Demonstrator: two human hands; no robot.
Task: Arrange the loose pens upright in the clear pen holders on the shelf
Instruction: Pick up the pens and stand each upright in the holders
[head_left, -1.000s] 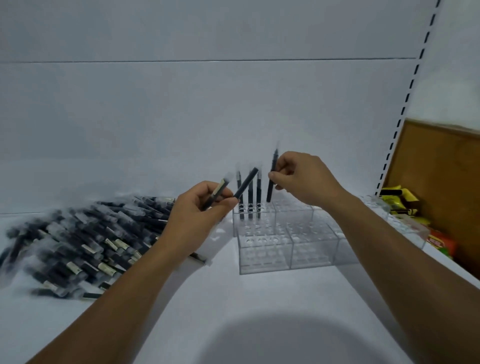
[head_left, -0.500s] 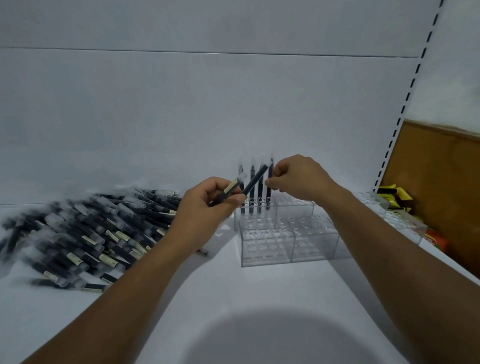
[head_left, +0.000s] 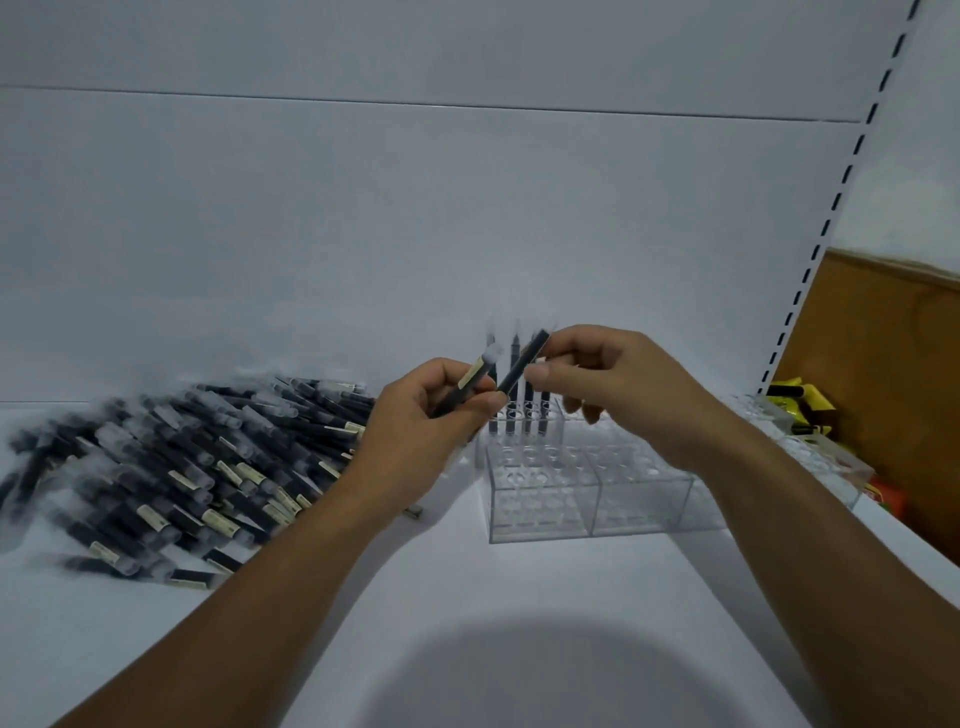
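A big heap of loose black pens (head_left: 182, 467) lies on the white shelf at the left. Clear pen holders (head_left: 540, 506) stand in a row at the centre, and several pens (head_left: 527, 415) stand upright in the back row of the leftmost one. My left hand (head_left: 415, 441) hovers just left of that holder, gripping two pens: a clear-capped one (head_left: 480, 371) and a black pen (head_left: 519, 369) slanting up to the right. My right hand (head_left: 613, 384) is above the holders, its thumb and forefinger pinching the upper end of the black pen.
More clear holders (head_left: 810, 457) continue to the right. Yellow packets (head_left: 800, 410) and an orange pack (head_left: 888, 499) lie at the far right below a brown board (head_left: 893, 389). A slotted shelf upright (head_left: 810, 249) runs up the right side. The white back panel is close behind.
My right hand set a pen down into the holder's back row, let go, and moved left to the black pen held out by my left hand.
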